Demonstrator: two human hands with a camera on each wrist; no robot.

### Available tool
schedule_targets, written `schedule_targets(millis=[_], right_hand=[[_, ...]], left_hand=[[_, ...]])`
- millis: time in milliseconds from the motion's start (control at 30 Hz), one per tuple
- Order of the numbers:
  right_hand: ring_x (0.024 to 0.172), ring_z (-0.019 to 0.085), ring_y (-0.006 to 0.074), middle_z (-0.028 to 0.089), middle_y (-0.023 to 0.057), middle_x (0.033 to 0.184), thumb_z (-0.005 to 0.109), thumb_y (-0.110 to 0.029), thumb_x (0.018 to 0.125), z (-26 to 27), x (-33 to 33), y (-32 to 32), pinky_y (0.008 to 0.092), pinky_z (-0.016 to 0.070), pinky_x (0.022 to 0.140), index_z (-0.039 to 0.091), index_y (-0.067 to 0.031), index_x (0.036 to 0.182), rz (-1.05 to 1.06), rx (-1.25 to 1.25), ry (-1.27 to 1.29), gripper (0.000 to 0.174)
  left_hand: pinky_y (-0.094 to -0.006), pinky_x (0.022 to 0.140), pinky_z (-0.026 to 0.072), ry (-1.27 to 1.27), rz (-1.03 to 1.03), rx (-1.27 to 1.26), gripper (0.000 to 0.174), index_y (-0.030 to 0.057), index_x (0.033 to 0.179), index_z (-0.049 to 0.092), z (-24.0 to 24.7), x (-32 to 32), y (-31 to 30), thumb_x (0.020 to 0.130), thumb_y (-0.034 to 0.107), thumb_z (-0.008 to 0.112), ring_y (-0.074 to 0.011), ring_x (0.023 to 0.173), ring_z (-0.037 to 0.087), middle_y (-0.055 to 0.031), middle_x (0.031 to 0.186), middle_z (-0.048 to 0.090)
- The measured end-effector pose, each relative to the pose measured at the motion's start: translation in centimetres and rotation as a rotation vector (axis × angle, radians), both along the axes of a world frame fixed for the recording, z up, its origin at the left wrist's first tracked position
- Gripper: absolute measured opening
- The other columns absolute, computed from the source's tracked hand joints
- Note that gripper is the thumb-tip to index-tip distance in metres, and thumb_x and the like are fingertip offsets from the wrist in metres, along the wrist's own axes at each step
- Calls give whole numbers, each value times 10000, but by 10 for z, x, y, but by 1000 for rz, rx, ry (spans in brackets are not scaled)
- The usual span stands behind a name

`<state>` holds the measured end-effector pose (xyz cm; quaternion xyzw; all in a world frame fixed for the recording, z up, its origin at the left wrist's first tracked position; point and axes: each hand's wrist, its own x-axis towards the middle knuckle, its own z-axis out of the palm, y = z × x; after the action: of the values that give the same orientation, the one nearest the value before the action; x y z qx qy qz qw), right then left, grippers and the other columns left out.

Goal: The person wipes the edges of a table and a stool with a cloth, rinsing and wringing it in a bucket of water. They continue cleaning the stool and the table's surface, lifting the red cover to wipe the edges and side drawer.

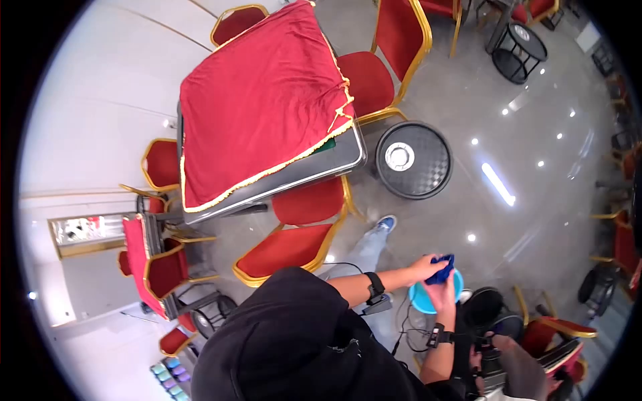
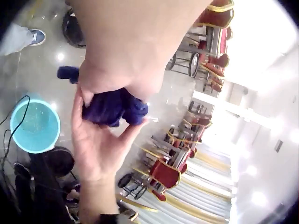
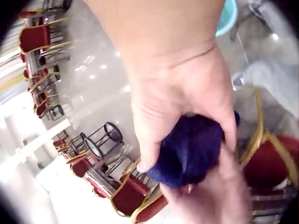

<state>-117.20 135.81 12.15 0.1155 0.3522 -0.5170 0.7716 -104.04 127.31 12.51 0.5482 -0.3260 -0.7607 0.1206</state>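
Note:
A bunched dark blue cloth (image 1: pixel 440 269) is held between both hands above a light blue bucket (image 1: pixel 428 304). My left hand (image 1: pixel 422 269) grips it from one side, my right hand (image 1: pixel 441 294) from the other. The left wrist view shows the left hand (image 2: pixel 121 60) over the cloth (image 2: pixel 107 107), an end of which sticks out to the left, and the right hand (image 2: pixel 100 149) curled beneath. In the right wrist view, the right hand's (image 3: pixel 182 93) thumb and fingers wrap the cloth (image 3: pixel 189 149), with the left hand (image 3: pixel 210 196) below it.
A table under a red cloth (image 1: pixel 261 100) stands ahead to the left, with red chairs (image 1: pixel 287 250) beside it. A round black side table (image 1: pixel 424 160) is nearby. Cables (image 1: pixel 411 334) lie near the bucket, and another person (image 1: pixel 521 364) is at the lower right.

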Motion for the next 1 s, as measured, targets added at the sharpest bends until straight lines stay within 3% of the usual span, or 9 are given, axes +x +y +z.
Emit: schedule_targets(millis=[100, 233, 267, 333, 400, 467, 533, 833, 1000], right_hand=[[1240, 620, 281, 650, 118, 1331, 508, -466, 1063, -4, -8, -46, 487, 471, 1119, 614, -85, 1330, -21, 139, 20, 477], [1099, 667, 229, 653, 131, 1373, 487, -343, 1061, 51, -34, -96, 387, 546, 942, 646, -57, 1302, -62, 80, 85, 407], [1073, 669, 210, 650, 126, 1386, 485, -330, 1059, 81, -36, -114, 361, 543, 897, 654, -72, 1296, -135, 86, 98, 390], [1030, 669, 178, 649, 105, 1405, 483, -304, 1055, 101, -54, -127, 323, 535, 830, 668, -120, 1286, -132, 52, 163, 349], [997, 666, 223, 644, 122, 1409, 482, -297, 1054, 109, -74, -147, 348, 538, 848, 650, -104, 1300, -196, 197, 233, 355], [1113, 669, 294, 638, 171, 1395, 476, -317, 1059, 111, -94, -173, 411, 558, 923, 597, -67, 1355, 21, 29, 279, 406], [1177, 672, 327, 649, 206, 1349, 487, -329, 1073, 116, -99, -201, 476, 558, 990, 554, -43, 1391, 134, 181, 583, 433], [1012, 700, 183, 745, 79, 1093, 703, -281, 983, -53, -61, -413, 339, 554, 896, 659, -23, 1271, 1193, -203, 1115, 389], [1045, 671, 448, 715, 255, 1055, 716, -347, 891, -142, 19, -490, 514, 535, 902, 655, -31, 1148, 1503, -608, 1556, 412]], left_hand=[[-396, 1038, 469, 126, -358, -78, 636, -34, 1310, 600, -11, 10, -28, 994, 517, 626, -292, 1228, 601, -198, 1289, 642], [-478, 1101, 420, 6, -617, -787, 631, 56, 1400, 578, 128, 76, -129, 951, 493, 650, -378, 1318, 519, -226, 1276, 624], [-469, 1123, 399, 433, -464, -301, 639, 82, 1431, 568, 110, 79, -153, 937, 477, 663, -357, 1343, 511, -219, 1324, 613], [-459, 1166, 350, 31, -878, -177, 646, 119, 1486, 538, 110, 86, -185, 937, 434, 670, -298, 1391, 487, -187, 1413, 592], [-445, 1149, 369, -640, -1460, -787, 598, 136, 1489, 540, 67, 97, -194, 962, 390, 664, -236, 1360, 526, -150, 1415, 614], [-425, 1068, 453, -212, -1173, -729, 537, 131, 1443, 574, 22, 87, -194, 968, 363, 670, -229, 1251, 617, -129, 1332, 673], [-412, 979, 524, 172, -368, -225, 496, 110, 1392, 601, 56, 87, -201, 960, 341, 682, -260, 1140, 690, -111, 1242, 725], [-448, 962, 535, -422, -52, -93, 518, 55, 1302, 631, -58, 123, -199, 894, 365, 712, -353, 1150, 672, -175, 1224, 712], [-489, 1043, 482, -705, -122, -345, 671, 93, 1428, 556, -146, 111, -197, 848, 366, 755, -389, 1302, 558, -172, 1564, 440]])
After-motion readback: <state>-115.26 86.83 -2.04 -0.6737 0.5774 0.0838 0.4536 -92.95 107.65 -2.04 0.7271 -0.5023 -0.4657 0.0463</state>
